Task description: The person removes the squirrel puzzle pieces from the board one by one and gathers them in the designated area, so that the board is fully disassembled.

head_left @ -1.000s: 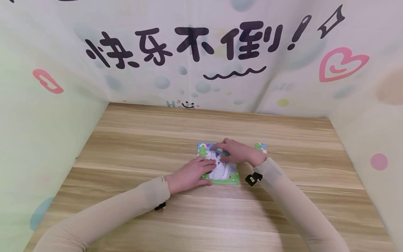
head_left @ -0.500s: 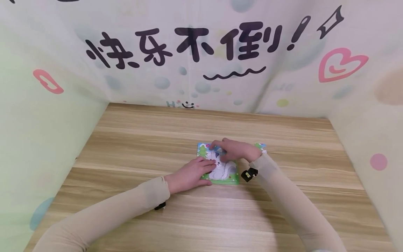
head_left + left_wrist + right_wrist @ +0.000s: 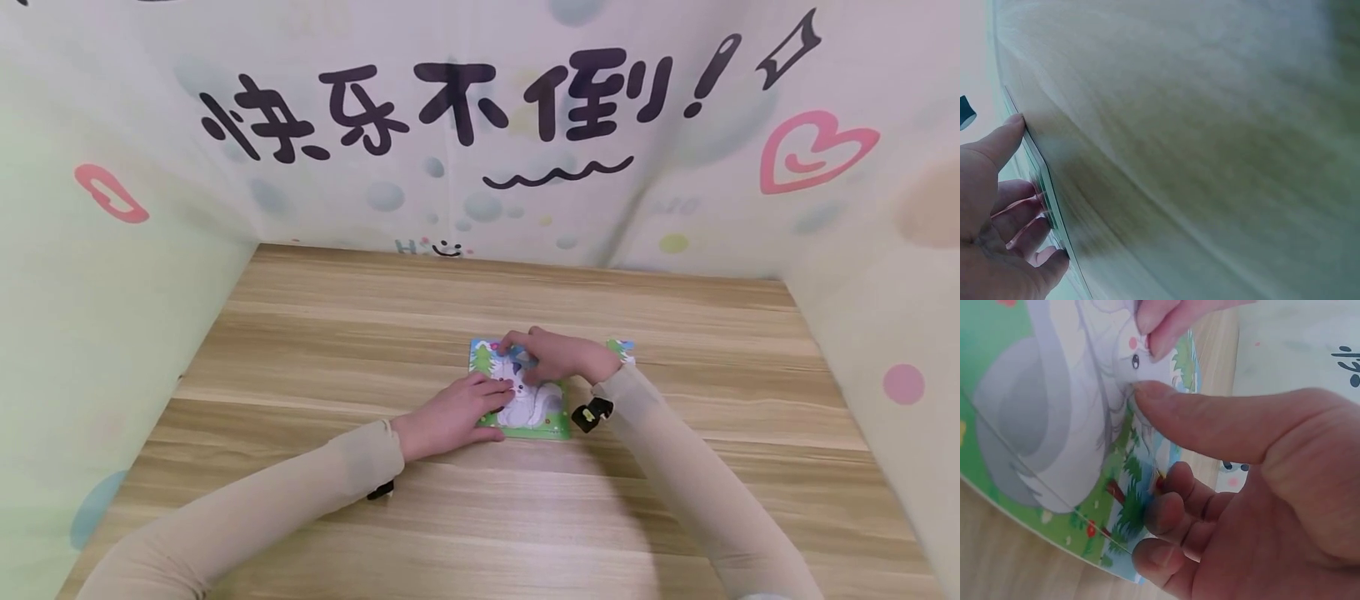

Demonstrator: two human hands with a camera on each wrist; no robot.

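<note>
A square jigsaw puzzle (image 3: 536, 417) lies on the table, printed with a pale squirrel, green grass and trees. My left hand (image 3: 452, 418) rests on its left side, fingertips on the squirrel's face and thumb at the near edge. The left wrist view shows that thumb against the board's rim (image 3: 1049, 197). From the right, my right hand (image 3: 567, 357) holds a puzzle piece at the upper part of the picture. In the right wrist view its thumb (image 3: 1160, 403) lies on the squirrel's head, with the other fingers curled at the far side. The hand hides much of that piece.
A loose puzzle piece (image 3: 621, 348) with a tree on it lies right of the board, partly behind the right wrist. The wooden table (image 3: 337, 333) is enclosed by a printed cloth backdrop (image 3: 450, 208) at the back and sides.
My right wrist and forearm have shifted slightly left and inward, while the right fingers stay at the upper part of the puzzle. The left hand has kept its place.
</note>
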